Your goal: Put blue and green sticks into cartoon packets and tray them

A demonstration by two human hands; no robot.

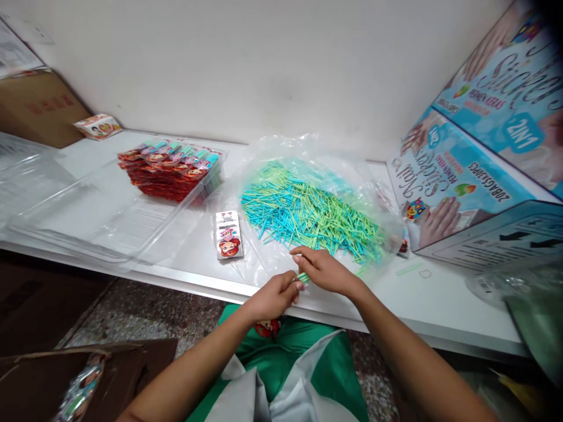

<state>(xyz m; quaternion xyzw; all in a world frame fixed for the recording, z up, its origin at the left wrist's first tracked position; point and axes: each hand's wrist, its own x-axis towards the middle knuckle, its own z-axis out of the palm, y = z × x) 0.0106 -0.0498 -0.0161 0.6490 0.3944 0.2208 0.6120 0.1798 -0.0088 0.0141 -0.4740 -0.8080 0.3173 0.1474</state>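
Observation:
Near the table's front edge, my left hand (275,297) is closed round a few short green sticks (302,278). My right hand (323,269) is just right of them, its fingers bent over the sticks' upper end; whether it grips anything is hidden. Behind my hands, a large pile of blue and green sticks (308,211) lies on a clear plastic bag (281,149). Left of the pile is a small stack of printed cards (229,240) with a red-haired cartoon figure. A red-haired printed packet (266,328) shows below my left hand, over my lap.
Farther left, filled red packets (162,181) stand in a clear tray beside an empty clear tray (109,217). Printed blue boxes (466,176) are stacked at right. A brown carton (39,108) stands back left; another open carton (145,363) is below the table.

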